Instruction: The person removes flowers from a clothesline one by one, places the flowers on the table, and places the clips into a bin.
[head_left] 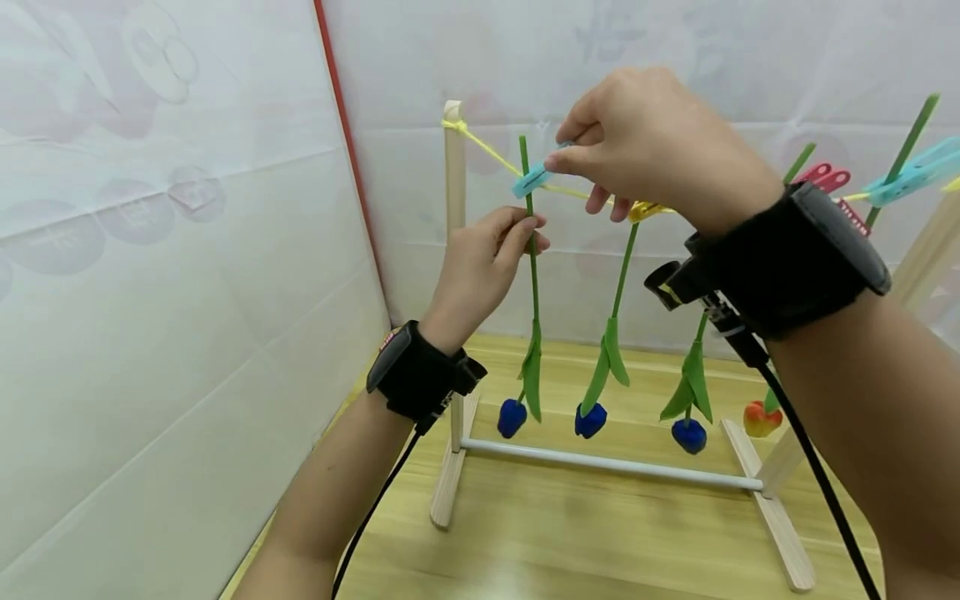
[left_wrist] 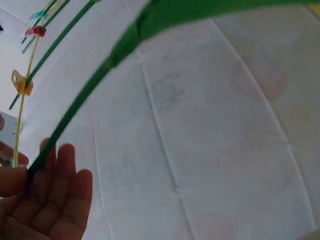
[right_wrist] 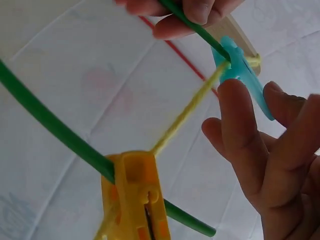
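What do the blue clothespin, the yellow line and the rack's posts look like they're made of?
Blue clothespin: looks like moulded plastic, smooth with an even, slightly glossy colour. Yellow line: seemingly soft yarn or string, with a fuzzy, matte edge. Rack post: appears to be bare pale wood, unpainted and matte.

White creased sheet walls (head_left: 165,275) with faint prints, a red corner strip (head_left: 347,142), pale wooden tabletop (head_left: 585,525) below
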